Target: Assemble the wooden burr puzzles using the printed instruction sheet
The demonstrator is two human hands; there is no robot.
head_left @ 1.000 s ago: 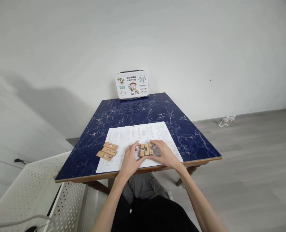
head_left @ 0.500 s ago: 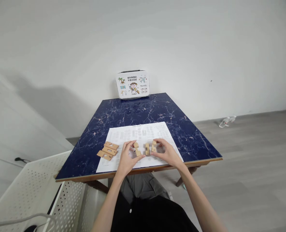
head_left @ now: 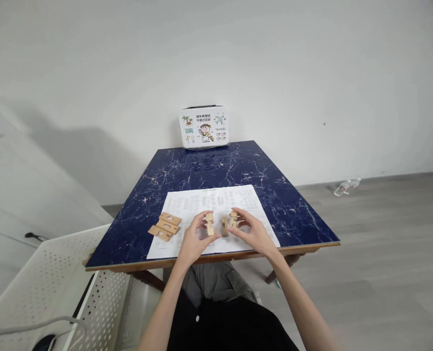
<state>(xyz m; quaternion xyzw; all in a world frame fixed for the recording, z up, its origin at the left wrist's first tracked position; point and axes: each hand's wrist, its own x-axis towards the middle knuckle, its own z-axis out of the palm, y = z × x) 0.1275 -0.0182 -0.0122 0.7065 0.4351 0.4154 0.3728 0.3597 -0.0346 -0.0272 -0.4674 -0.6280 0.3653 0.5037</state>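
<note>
Gripping a notched wooden block (head_left: 209, 226) between thumb and fingers, the left hand (head_left: 193, 239) faces the right hand (head_left: 255, 234), which pinches a second block (head_left: 233, 220) likewise, both over the near part of a printed sheet (head_left: 187, 204). A third block (head_left: 224, 227) sits between them, closer to the right. Three flat wooden pieces (head_left: 167, 226) lie across the sheet's left edge on the blue table (head_left: 220, 170).

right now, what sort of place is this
Probably a room in a home, though the view can't settle that: a blue marble-patterned table stands by a pale wall, on a grey wood-look floor.
</note>
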